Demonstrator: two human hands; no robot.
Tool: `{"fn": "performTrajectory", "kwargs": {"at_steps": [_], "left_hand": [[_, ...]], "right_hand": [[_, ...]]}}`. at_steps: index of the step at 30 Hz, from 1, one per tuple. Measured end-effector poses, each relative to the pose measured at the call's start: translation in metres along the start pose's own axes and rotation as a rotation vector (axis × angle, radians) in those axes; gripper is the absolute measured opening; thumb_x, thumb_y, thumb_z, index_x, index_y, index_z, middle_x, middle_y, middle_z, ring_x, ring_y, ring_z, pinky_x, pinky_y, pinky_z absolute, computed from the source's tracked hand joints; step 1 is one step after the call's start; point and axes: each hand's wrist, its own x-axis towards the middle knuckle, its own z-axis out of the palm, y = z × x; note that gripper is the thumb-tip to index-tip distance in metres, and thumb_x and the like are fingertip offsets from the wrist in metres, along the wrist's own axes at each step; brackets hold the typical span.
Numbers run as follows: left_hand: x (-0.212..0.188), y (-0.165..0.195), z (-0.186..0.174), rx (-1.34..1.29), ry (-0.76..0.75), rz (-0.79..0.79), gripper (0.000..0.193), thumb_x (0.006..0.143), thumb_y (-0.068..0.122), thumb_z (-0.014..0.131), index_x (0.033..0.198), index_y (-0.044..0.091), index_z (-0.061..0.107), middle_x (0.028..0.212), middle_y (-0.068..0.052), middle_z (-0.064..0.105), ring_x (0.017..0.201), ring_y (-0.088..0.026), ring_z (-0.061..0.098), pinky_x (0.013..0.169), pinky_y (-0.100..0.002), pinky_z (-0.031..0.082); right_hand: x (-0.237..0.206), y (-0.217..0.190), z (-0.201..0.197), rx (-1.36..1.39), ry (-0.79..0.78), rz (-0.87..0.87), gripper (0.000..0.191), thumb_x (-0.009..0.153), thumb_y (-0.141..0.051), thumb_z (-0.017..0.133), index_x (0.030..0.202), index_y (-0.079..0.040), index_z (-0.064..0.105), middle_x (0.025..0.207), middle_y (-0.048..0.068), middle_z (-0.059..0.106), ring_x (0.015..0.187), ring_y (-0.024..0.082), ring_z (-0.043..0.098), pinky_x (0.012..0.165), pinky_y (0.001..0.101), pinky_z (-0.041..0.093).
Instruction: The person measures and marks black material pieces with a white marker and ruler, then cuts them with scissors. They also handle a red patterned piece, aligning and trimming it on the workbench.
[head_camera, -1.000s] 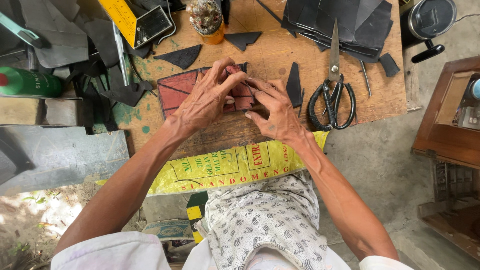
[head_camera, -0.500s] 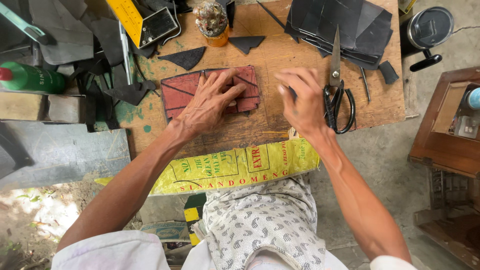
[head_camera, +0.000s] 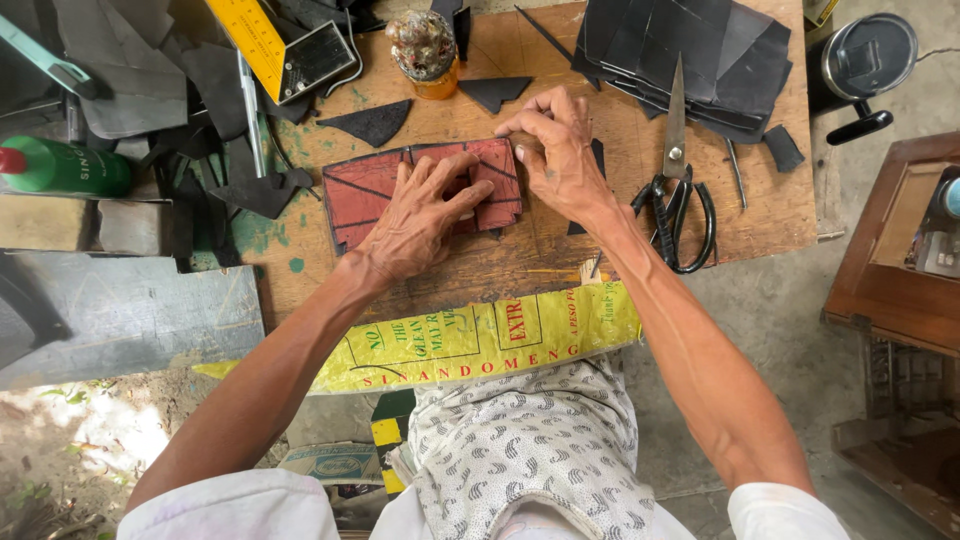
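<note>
A red-brown leather piece (head_camera: 360, 190) with dark stitched lines lies flat on the wooden board (head_camera: 760, 190). My left hand (head_camera: 425, 215) presses down on its middle, fingers spread and flat. My right hand (head_camera: 560, 150) is curled at the piece's top right corner, fingertips pinching the edge. Under that hand lies a small black leather scrap (head_camera: 598, 158), mostly hidden.
Large black scissors (head_camera: 675, 200) lie just right of my right hand. A stack of black leather sheets (head_camera: 690, 50) sits at the back right. A glue pot (head_camera: 425, 50), yellow ruler (head_camera: 250, 35), black triangular offcuts (head_camera: 372, 122), green bottle (head_camera: 60, 168) and yellow sack (head_camera: 470, 340) surround the work.
My right hand has swung left from beside the scissors to the top right corner of the red piece. My left hand has stayed pressed on the piece.
</note>
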Motion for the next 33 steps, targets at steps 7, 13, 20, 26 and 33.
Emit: {"fn": "performTrajectory", "kwargs": {"at_steps": [7, 13, 20, 26, 33], "left_hand": [[0.0, 0.003, -0.002, -0.002, -0.007, -0.015, 0.071, 0.068, 0.004, 0.078, 0.136, 0.017, 0.061, 0.146, -0.012, 0.044, 0.116, -0.034, 0.048, 0.1, -0.059, 0.038], [0.0, -0.001, -0.003, -0.063, -0.005, -0.008, 0.068, 0.071, 0.0, 0.075, 0.137, 0.012, 0.059, 0.147, -0.012, 0.046, 0.117, -0.034, 0.048, 0.099, -0.054, 0.04], [-0.001, -0.003, -0.005, -0.086, -0.025, -0.008, 0.067, 0.071, -0.003, 0.071, 0.136, 0.007, 0.059, 0.147, -0.011, 0.048, 0.116, -0.034, 0.049, 0.098, -0.055, 0.039], [-0.001, -0.002, -0.005, -0.112, 0.009, -0.016, 0.052, 0.085, 0.006, 0.072, 0.136, 0.009, 0.059, 0.146, -0.01, 0.049, 0.118, -0.033, 0.05, 0.1, -0.056, 0.039], [0.004, 0.005, -0.007, -0.138, 0.086, -0.023, 0.056, 0.088, 0.021, 0.078, 0.137, 0.007, 0.054, 0.154, -0.022, 0.038, 0.121, -0.039, 0.049, 0.096, -0.057, 0.039]], "right_hand": [[-0.007, 0.009, 0.0, 0.05, 0.012, 0.016, 0.037, 0.086, 0.007, 0.072, 0.12, -0.005, 0.069, 0.118, 0.011, 0.053, 0.116, 0.028, 0.051, 0.105, 0.0435, 0.04], [-0.058, -0.021, 0.002, 0.077, 0.03, 0.171, 0.06, 0.087, -0.005, 0.079, 0.143, -0.006, 0.056, 0.136, 0.013, 0.06, 0.129, 0.03, 0.052, 0.114, 0.0449, 0.042], [-0.067, -0.042, 0.008, 0.002, -0.001, 0.099, 0.113, 0.07, -0.013, 0.091, 0.162, -0.008, 0.026, 0.15, 0.011, 0.057, 0.135, 0.032, 0.043, 0.118, 0.0475, 0.028], [-0.066, -0.041, 0.005, 0.006, -0.035, 0.108, 0.118, 0.071, -0.014, 0.091, 0.164, -0.009, 0.02, 0.154, 0.009, 0.055, 0.135, 0.032, 0.044, 0.118, 0.0482, 0.028], [-0.067, -0.039, 0.003, 0.023, -0.085, 0.116, 0.125, 0.068, -0.02, 0.095, 0.164, -0.009, 0.016, 0.156, 0.012, 0.047, 0.137, 0.035, 0.041, 0.118, 0.0507, 0.026]]}}
